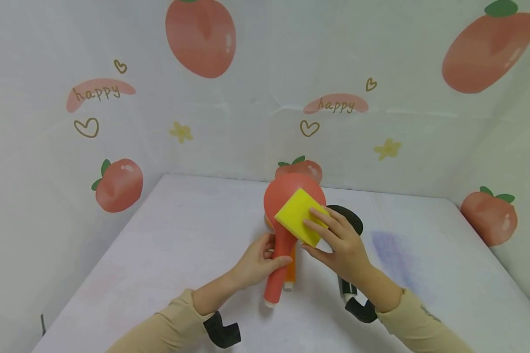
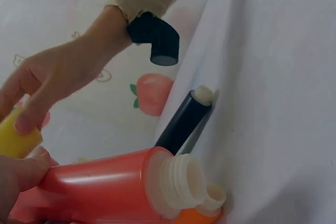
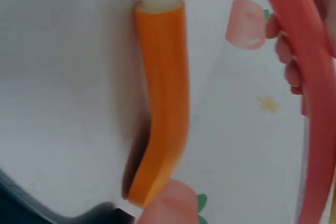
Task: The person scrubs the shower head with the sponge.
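Observation:
In the head view my left hand (image 1: 256, 262) grips a red shower head (image 1: 284, 242) by its handle, the round head pointing up and away. A yellow sponge (image 1: 297, 215) is held in my right hand (image 1: 342, 247), fingers spread over its face and thumb at the lower edge. The sponge overlaps the round head in this view. The left wrist view brings the white threaded end of the red handle (image 2: 100, 182) close. Behind it lies an orange shower head (image 3: 167, 77), mostly hidden in the head view but plain in the right wrist view.
A black shower head (image 1: 348, 218) lies on the white table (image 1: 194, 235), partly under my right forearm. A bluish smudge (image 1: 393, 255) marks the cloth to its right. The fruit-patterned backdrop (image 1: 247, 113) rises at the table's back and sides.

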The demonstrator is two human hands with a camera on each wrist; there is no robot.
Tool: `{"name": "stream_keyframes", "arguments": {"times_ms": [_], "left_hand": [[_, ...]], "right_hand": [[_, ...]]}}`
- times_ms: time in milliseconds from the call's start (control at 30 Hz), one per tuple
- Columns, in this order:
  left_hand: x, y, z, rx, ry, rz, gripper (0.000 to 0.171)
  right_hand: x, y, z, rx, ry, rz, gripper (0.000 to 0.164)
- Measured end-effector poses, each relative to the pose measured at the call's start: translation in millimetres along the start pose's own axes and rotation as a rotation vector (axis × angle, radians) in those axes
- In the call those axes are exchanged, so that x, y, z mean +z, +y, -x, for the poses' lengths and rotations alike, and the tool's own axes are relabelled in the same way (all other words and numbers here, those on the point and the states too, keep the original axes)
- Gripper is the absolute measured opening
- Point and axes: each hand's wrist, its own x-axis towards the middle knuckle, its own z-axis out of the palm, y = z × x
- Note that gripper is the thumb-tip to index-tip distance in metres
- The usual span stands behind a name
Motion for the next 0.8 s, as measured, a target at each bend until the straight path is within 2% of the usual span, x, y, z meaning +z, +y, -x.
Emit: {"name": "stream_keyframes", "arguments": {"times_ms": [267,533,800], "left_hand": [[1.7,-1.0,0.1,-0.021,-0.011,0.053,0.049],[0.2,-3.9,-0.8,-0.024,0.003,0.063,0.047],[-2.5,-3.3,0.3,-0.036,0.017,0.078,0.044]], "right_hand": [[7,-1,10,0.053,-0.021,0.001,0.04],[4,5,10,0.04,0.011,0.019,0.037],[-1,19,15,0.144,0.056,0.002,0.04]]}}
